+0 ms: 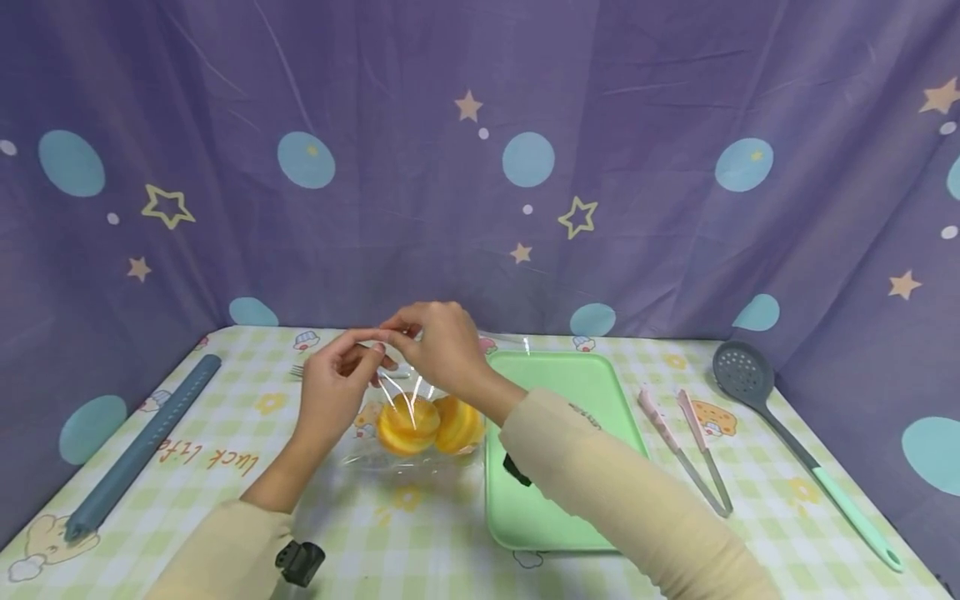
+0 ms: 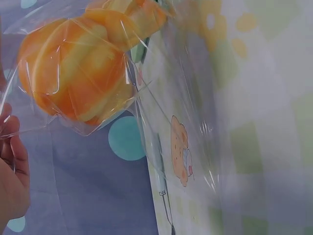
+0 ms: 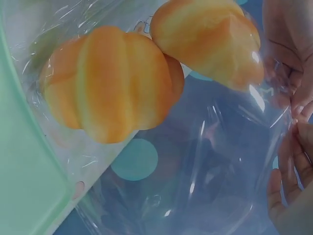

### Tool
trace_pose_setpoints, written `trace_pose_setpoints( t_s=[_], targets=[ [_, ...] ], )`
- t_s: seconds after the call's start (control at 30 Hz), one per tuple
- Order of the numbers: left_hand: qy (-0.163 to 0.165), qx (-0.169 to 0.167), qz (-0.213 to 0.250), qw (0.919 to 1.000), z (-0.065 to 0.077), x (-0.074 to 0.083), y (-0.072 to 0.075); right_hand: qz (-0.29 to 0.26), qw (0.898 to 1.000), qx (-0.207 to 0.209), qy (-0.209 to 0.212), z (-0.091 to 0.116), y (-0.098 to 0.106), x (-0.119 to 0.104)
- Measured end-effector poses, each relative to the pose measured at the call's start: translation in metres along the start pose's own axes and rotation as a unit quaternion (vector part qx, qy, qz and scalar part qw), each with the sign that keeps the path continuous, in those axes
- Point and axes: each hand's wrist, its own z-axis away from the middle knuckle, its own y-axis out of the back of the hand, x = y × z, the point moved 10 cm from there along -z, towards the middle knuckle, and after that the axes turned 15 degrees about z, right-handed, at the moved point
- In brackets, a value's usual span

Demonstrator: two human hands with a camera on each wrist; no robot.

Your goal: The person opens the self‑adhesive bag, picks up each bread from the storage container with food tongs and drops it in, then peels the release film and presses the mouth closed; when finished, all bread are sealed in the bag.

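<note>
Both hands meet over the table at the upper edge of a clear plastic bag (image 1: 416,465). My left hand (image 1: 337,383) pinches the film with thumb and fingertips. Right beside it, my right hand (image 1: 446,346) grips the same edge between thumb and fingers. Inside the bag are two orange-and-yellow ridged bread rolls, a left one (image 1: 407,425) and a right one (image 1: 459,425). In the right wrist view a roll (image 3: 112,83) shows large through the film, with the fingertips of both hands close together at the bag's edge.
A light green tray (image 1: 502,521) lies under my right forearm. Farther right are pink-tipped tongs (image 1: 660,421) and a slotted skimmer (image 1: 742,372) with a mint handle. A long blue-grey bar (image 1: 146,446) lies at the left. Behind my left hand is a fork (image 1: 297,372).
</note>
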Motion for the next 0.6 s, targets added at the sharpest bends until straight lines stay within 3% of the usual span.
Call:
trace_pose_setpoints(
  t_s=[0.27,0.47,0.6],
  targets=[
    [-0.008,-0.008,0.016,0.9998,0.0007,0.0003,-0.0008,-0.052,0.998,-0.007,-0.03,0.0014,-0.0027,0.0094],
    [-0.035,-0.022,0.008,0.9991,0.0016,0.0056,-0.0026,-0.041,0.999,-0.003,-0.014,0.0008,-0.001,0.0076],
    [-0.033,-0.019,0.007,0.9992,0.0014,0.0033,-0.0023,-0.046,0.999,-0.014,0.002,0.0014,-0.0029,0.0056]
  ],
)
